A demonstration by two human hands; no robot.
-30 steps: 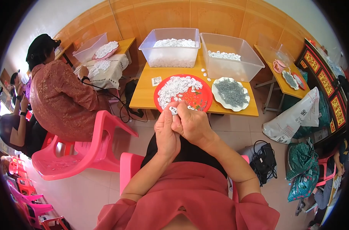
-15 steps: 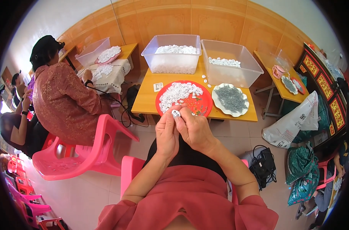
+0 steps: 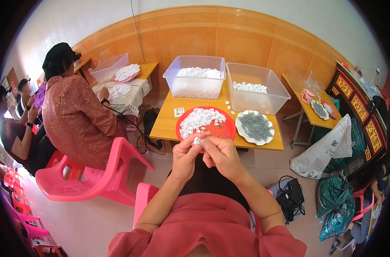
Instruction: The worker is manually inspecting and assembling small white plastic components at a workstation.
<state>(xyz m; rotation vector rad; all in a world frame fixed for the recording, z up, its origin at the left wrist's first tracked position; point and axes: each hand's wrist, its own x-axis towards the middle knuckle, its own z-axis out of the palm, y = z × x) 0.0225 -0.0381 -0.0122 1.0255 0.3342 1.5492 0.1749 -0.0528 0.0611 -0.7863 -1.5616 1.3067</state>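
Just in front of the red plate (image 3: 180, 134), my left hand (image 3: 184, 159) pinches a small white plastic piece (image 3: 196, 140) with dark holes between thumb and fingers. My right hand (image 3: 224, 157) is closed right beside it, thumb and fingertips pressed together near the piece. Whatever those fingertips hold is too small to make out. On the plate lies a heap of similar white pieces (image 3: 199, 119). To its right, a white scalloped dish (image 3: 267, 138) carries many tiny grey parts (image 3: 255, 125).
Two clear plastic bins (image 3: 178, 83) (image 3: 277, 96) with white pieces stand at the back of the yellow table (image 3: 163, 124). A person (image 3: 77, 115) works at the left beside a pink chair (image 3: 83, 186). Sacks (image 3: 321, 150) and a black bag (image 3: 290, 195) are on the right.
The view has tilted up, so the table sits lower in the picture. My right fingers have shifted from over the white piece to its right side, and the piece shows more fully.
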